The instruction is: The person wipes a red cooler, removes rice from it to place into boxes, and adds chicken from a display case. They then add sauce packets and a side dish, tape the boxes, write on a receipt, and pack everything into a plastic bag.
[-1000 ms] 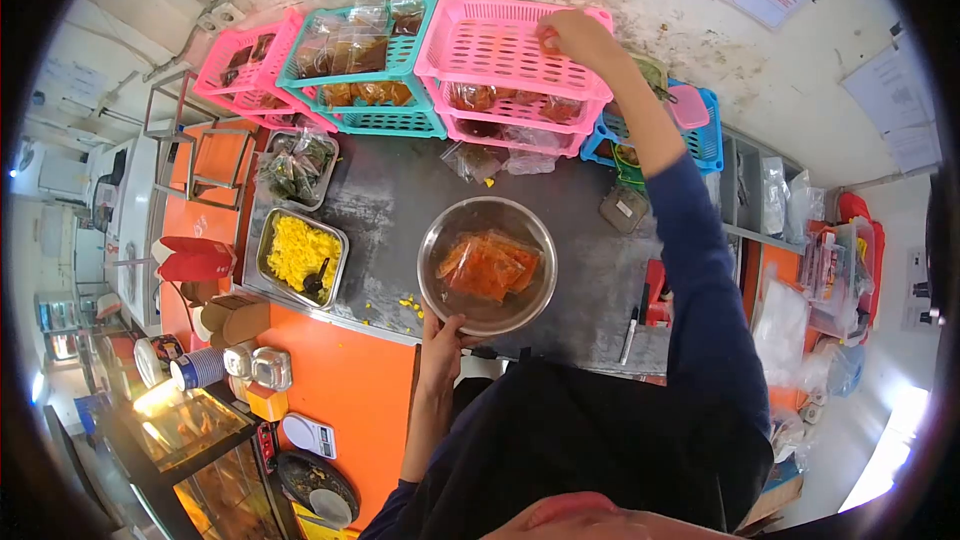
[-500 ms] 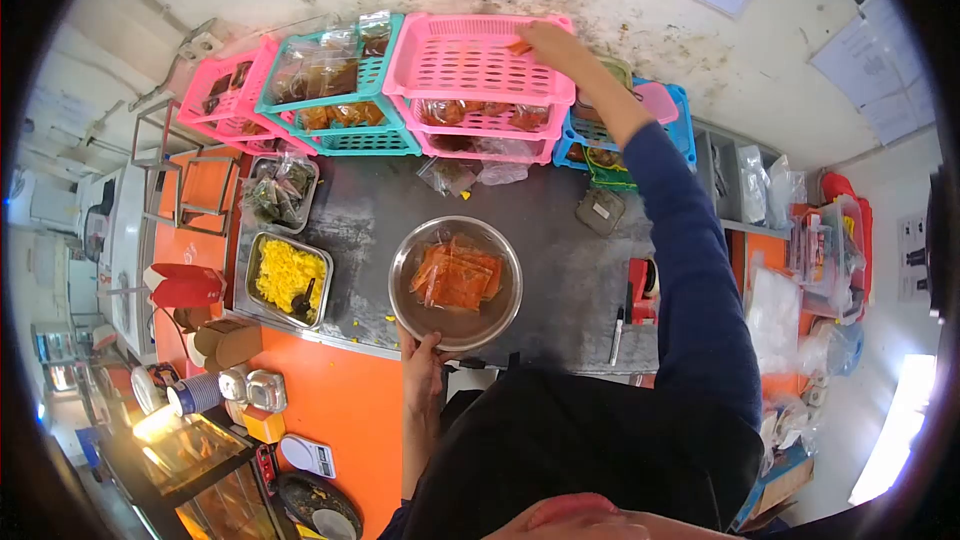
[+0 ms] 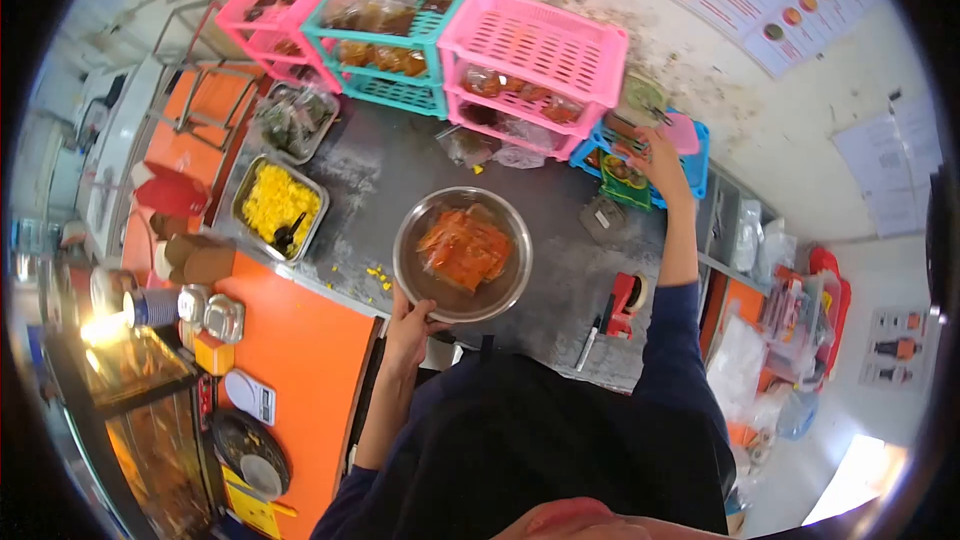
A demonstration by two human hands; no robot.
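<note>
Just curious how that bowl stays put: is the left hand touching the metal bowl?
Touching. The head view shows the left hand gripping the near rim of the metal bowl.

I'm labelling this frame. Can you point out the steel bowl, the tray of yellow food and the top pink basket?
steel bowl [image 3: 505,292]: head view, bare inner wall on its right side.
tray of yellow food [image 3: 243,183]: head view, metal rim.
top pink basket [image 3: 535,40]: head view, slatted floor.

I am bringing my right hand [image 3: 660,162] down from the top pink basket [image 3: 535,45] to the blue basket [image 3: 690,155] beside it.
</note>
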